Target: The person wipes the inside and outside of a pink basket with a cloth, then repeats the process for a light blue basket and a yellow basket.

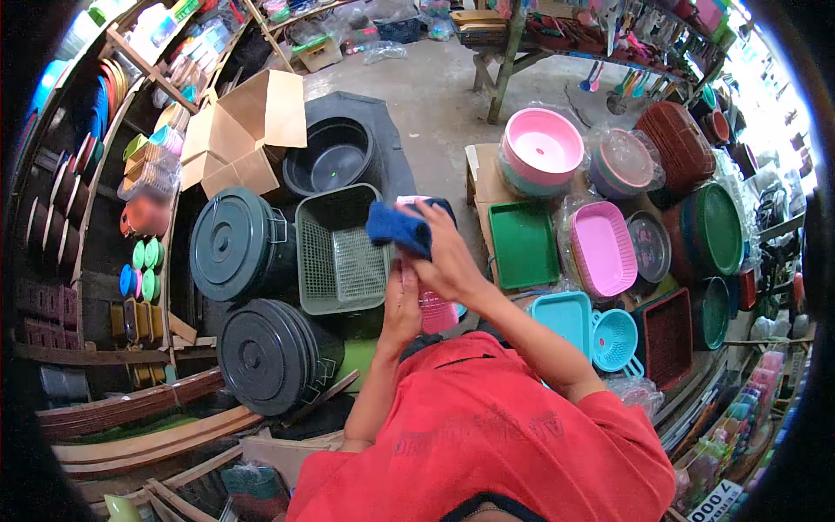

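Note:
A dark blue cloth (398,230) is bunched up in front of my chest, over the right edge of a grey-green mesh basket (342,252). My right hand (446,254) has its fingers wrapped round the cloth's right side. Just below the cloth, my left hand (402,306) is closed round something pinkish, mostly hidden by the fingers. Beneath my hands, a pink basket (437,311) shows in part.
Black lidded bins (230,244) and a black tub (329,155) stand left, near an open cardboard box (241,130). On the right are a green tray (524,246), a pink basket (604,249) and a turquoise colander (614,339). Shelves line both sides.

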Tool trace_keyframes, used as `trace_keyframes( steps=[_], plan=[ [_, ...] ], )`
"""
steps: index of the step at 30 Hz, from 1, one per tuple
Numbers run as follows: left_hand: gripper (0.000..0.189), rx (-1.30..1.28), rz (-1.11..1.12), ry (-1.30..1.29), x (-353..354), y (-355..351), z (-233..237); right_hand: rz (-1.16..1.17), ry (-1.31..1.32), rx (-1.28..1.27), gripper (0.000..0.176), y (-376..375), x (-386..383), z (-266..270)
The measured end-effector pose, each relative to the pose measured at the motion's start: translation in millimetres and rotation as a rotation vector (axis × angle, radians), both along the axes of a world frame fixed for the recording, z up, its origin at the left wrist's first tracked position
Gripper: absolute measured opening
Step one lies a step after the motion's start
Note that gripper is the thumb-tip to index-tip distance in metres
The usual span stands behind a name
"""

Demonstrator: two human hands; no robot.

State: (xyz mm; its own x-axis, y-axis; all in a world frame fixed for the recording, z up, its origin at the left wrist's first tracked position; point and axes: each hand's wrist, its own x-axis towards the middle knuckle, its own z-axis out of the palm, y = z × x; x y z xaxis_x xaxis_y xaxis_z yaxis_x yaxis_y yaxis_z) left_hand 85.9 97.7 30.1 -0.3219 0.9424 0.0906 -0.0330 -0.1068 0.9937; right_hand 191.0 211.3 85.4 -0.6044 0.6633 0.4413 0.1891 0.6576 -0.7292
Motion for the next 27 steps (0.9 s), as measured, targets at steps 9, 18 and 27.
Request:
trace_keyframes(
  steps=[9, 18, 27],
  plan=[
    [0.063, 0.18, 0.014, -1.024, -16, -8, -50, 0.089, -0.067, 0.243, 0.086, -49, 25, -28],
    [0.054, 0.251, 0.173, -1.197, -40, 19, 38, 0.109, -0.195, 0.373, 0.076, -56, 63, -83],
    [0.06, 0.15, -0.341, -1.353, -35, -9, -21, 0.002, -0.153, 0.429, 0.056, -55, 10, -9]
  ],
)
